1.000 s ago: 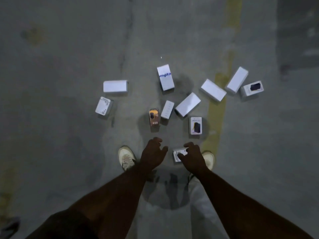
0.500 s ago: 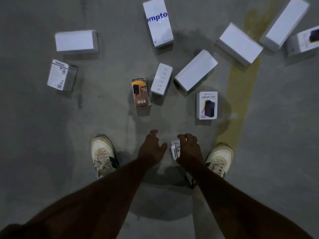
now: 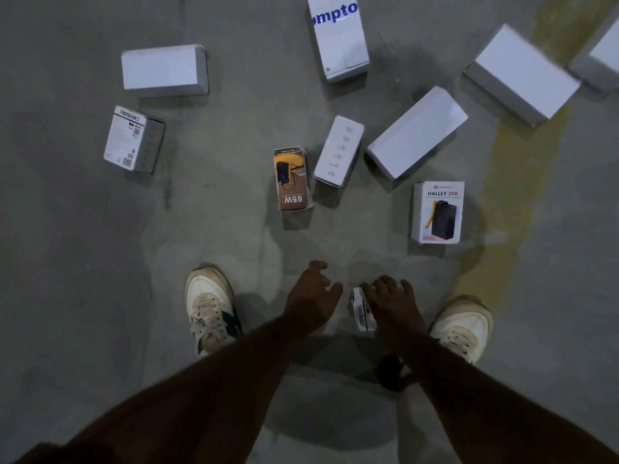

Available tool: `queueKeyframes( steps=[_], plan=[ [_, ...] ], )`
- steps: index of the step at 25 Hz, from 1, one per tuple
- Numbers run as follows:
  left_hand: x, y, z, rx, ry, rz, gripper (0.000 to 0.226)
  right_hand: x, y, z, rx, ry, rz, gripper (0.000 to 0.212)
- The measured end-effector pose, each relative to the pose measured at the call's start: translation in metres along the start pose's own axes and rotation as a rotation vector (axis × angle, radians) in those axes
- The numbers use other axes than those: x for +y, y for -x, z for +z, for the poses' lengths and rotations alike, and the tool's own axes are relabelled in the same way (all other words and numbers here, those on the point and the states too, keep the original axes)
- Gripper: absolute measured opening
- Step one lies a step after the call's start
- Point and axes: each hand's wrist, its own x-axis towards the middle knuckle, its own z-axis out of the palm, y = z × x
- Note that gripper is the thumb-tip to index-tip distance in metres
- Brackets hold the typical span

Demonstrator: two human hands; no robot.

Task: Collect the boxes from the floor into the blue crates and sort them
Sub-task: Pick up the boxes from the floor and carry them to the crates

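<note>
White card shows under our right hand [image 3: 390,304]: a small box [image 3: 361,311] on the concrete floor [image 3: 83,262] between our shoes, fingers draped over it, long axis running towards us. Our left hand [image 3: 310,296], loosely spread and empty, hovers just beside its left edge. We cannot tell whether the grip has closed; no blue crate is in view.

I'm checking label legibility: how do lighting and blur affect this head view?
Head view: dim throughout; "HALLEY 20K" on the Halley box reads sharp, the plain boxes at upper right are smeared, and the small box under the right hand is shadowed and unreadable.
</note>
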Motion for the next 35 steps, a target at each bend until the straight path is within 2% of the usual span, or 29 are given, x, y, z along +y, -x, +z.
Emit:
queueKeyframes(
  steps=[6, 9, 12, 14, 16, 19, 21, 23, 24, 25, 27, 30, 31, 33, 35],
  plan=[
    [0.007, -0.002, 0.003, -0.023, 0.039, -0.051, 0.053, 0.012, -0.008, -0.003, -0.154, -0.036, 0.08, 0.089],
    [0.007, 0.003, 0.003, -0.009, 0.082, -0.097, 0.052, 0.009, -0.002, -0.007, -0.101, -0.144, 0.241, 0.087],
    [0.013, 0.008, -0.005, 0.062, 0.299, -0.183, 0.053, -0.002, -0.009, -0.028, 0.08, -0.542, 0.341, 0.083],
    [0.022, 0.011, -0.016, 0.093, 0.51, -0.19, 0.045, -0.009, -0.018, -0.055, 0.119, -1.038, 0.348, 0.075],
    [0.034, 0.009, -0.03, 0.102, 0.674, -0.131, 0.033, -0.018, -0.027, -0.085, 0.091, -1.364, 0.295, 0.067],
    [0.045, 0.005, -0.05, 0.092, 0.746, 0.029, 0.049, -0.041, -0.038, -0.124, 0.22, -1.369, 0.124, 0.05],
    [0.044, -0.003, -0.063, 0.142, 0.798, 0.034, 0.059, -0.058, -0.038, -0.144, 0.278, -1.301, 0.004, 0.051],
    [0.036, -0.012, -0.079, 0.189, 0.843, -0.057, 0.084, -0.07, -0.038, -0.15, 0.217, -1.234, -0.063, 0.065],
    [0.029, -0.018, -0.086, 0.198, 0.873, -0.113, 0.085, -0.073, -0.038, -0.151, 0.158, -1.247, -0.068, 0.066],
    [0.023, -0.021, -0.094, 0.208, 0.912, -0.16, 0.077, -0.077, -0.04, -0.152, 0.109, -1.269, -0.057, 0.063],
    [0.009, -0.029, -0.109, 0.202, 0.997, -0.257, 0.065, -0.085, -0.05, -0.152, 0.15, -1.282, 0.075, 0.052],
    [-0.005, -0.036, -0.124, 0.206, 1.021, -0.294, 0.06, -0.097, -0.075, -0.15, 0.363, -1.182, 0.303, 0.035],
    [-0.009, -0.039, -0.127, 0.207, 1.018, -0.296, 0.061, -0.104, -0.087, -0.151, 0.43, -1.135, 0.349, 0.042],
    [-0.013, -0.044, -0.132, 0.205, 1.02, -0.269, 0.059, -0.116, -0.109, -0.154, 0.49, -1.104, 0.455, 0.074],
    [-0.019, -0.051, -0.139, 0.22, 0.999, -0.245, 0.054, -0.131, -0.135, -0.159, 0.452, -1.074, 0.536, 0.094]
  ],
)
